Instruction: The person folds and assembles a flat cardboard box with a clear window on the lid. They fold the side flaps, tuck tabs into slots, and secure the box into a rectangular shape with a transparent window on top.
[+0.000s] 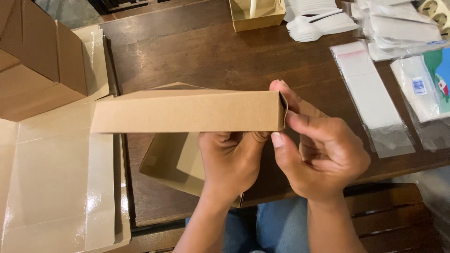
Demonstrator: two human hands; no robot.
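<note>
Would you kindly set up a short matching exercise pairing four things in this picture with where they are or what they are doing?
Things:
1. left hand
2. right hand
3. white plastic forks
4. flattened cartons

Places or states:
A. stacked at the table's left edge
B. pinching the brown box's end corner
C. piled at the far side of the table
D. supporting the brown box from below

Pairs: 1-D, 2-B, 3-C, 4-A

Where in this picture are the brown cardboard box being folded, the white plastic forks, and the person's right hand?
brown cardboard box [187, 111], head view, middle of its long side panel
white plastic forks [318, 24], head view, the stacked handles
right hand [318, 154], head view, back of the hand
</note>
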